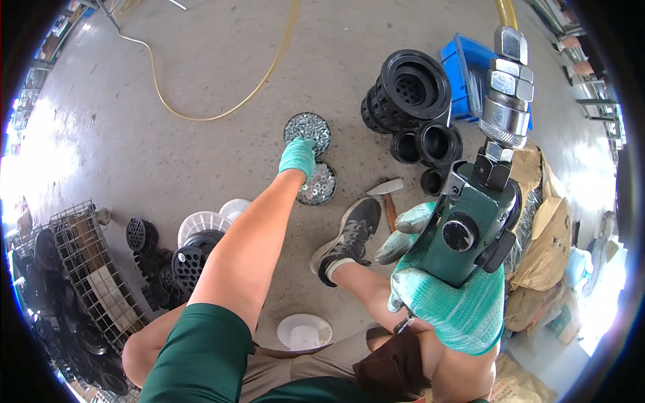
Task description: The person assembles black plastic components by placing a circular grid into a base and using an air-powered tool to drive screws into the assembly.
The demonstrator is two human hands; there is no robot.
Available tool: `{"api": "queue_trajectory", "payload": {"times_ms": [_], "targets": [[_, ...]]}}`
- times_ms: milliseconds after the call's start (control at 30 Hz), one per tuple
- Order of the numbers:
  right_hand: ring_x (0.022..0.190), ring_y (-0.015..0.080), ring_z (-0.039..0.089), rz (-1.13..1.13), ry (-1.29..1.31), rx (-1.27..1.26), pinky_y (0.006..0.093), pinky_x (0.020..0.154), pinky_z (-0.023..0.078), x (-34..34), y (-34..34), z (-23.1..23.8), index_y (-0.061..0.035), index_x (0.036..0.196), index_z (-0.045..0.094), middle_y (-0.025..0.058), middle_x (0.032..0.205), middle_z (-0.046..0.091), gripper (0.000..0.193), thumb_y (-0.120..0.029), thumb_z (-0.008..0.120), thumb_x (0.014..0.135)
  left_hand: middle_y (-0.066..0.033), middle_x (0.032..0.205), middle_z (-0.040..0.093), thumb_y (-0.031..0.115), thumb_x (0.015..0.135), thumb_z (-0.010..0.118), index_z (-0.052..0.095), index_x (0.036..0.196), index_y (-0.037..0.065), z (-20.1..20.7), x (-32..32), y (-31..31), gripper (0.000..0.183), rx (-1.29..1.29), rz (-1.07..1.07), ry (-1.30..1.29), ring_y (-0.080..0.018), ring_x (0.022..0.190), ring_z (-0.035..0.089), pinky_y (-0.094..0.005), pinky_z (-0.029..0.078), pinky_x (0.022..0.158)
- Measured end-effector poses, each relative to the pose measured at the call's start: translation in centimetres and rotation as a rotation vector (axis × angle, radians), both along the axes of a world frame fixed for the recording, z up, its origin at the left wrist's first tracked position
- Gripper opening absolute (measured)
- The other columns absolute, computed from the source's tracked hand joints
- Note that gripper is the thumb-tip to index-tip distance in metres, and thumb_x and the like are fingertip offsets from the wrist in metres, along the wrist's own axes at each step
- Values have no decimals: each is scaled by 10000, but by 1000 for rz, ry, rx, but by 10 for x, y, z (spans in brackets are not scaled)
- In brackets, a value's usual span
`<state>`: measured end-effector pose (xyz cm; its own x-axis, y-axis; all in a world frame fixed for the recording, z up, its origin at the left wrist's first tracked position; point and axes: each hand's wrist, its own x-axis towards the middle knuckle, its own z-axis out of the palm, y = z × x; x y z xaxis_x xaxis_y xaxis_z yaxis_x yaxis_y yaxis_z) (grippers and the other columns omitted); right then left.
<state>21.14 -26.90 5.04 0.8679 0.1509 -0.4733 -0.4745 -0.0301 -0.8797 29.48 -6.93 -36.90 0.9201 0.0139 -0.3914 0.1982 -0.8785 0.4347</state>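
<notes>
My right hand (pixel 450 295), in a teal knit glove with greyish fingers, grips a green pneumatic wrench (pixel 463 235) with a black dial. Steel couplings (pixel 505 101) join the wrench to a yellow air hose (pixel 506 13). My left hand (pixel 297 158), gloved alike, reaches down to a round black dish of small bolts (pixel 307 127) on the floor. Its fingers are drawn together at the dish's near edge; their tips and anything between them are hidden. Just below that hand sits a second dish, holding washers or nuts (pixel 317 185).
Black plastic fittings (pixel 413 87) stand at the right beside a blue crate (pixel 462 74). A hammer (pixel 388 195) lies near my shoe (pixel 353 235). Left are a wire basket (pixel 101 269) and black strainer-like parts (pixel 195 262). Brown sacks (pixel 544 235) stand far right. A hose (pixel 201 119) curves across the floor.
</notes>
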Motion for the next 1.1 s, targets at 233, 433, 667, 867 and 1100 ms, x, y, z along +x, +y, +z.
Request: {"api": "queue_trajectory", "payload": {"times_ms": [233, 433, 667, 867, 1100], "targets": [[617, 33, 527, 22, -21, 1, 200, 586, 421, -1, 2, -8, -37, 954, 607, -60, 706, 576, 257, 93, 703, 754, -162, 1201, 688, 90, 918, 539, 724, 1137, 133, 11, 13, 12, 290, 171, -266, 59, -359, 1097, 680, -454, 547, 948], [637, 53, 547, -11, 6, -33, 212, 590, 440, -4, 6, 1, -30, 988, 603, -36, 745, 589, 284, 86, 709, 751, -171, 1187, 683, 97, 937, 532, 701, 1104, 87, 19, 18, -1, 237, 146, -265, -2, -347, 1125, 667, -444, 551, 941], [664, 80, 576, -12, 51, -21, 230, 595, 466, -1, 3, -9, -20, 1037, 598, -1, 800, 607, 326, 76, 717, 748, -154, 1086, 709, 182, 931, 641, 669, 1074, 38, 63, 19, 12, 205, -520, 283, 151, -259, 891, 634, -348, 527, 850], [687, 103, 600, -54, 52, -60, 245, 600, 488, -5, 2, 7, -11, 1078, 593, 29, 847, 622, 366, 67, 725, 746, -137, 1101, 738, 154, 894, 646, 662, 1214, 51, 34, -1, -3, 337, -129, -651, 310, -356, 988, 705, -442, 551, 866], [714, 130, 629, -39, 76, -56, 263, 606, 514, -6, -4, -10, -1, 1126, 587, 64, 902, 640, 415, 57, 733, 743, -166, 1359, 635, 312, 1015, 465, 638, 1318, 92, 30, -33, -23, 413, -34, -231, 500, -369, 1213, 628, -449, 486, 1050]]}}
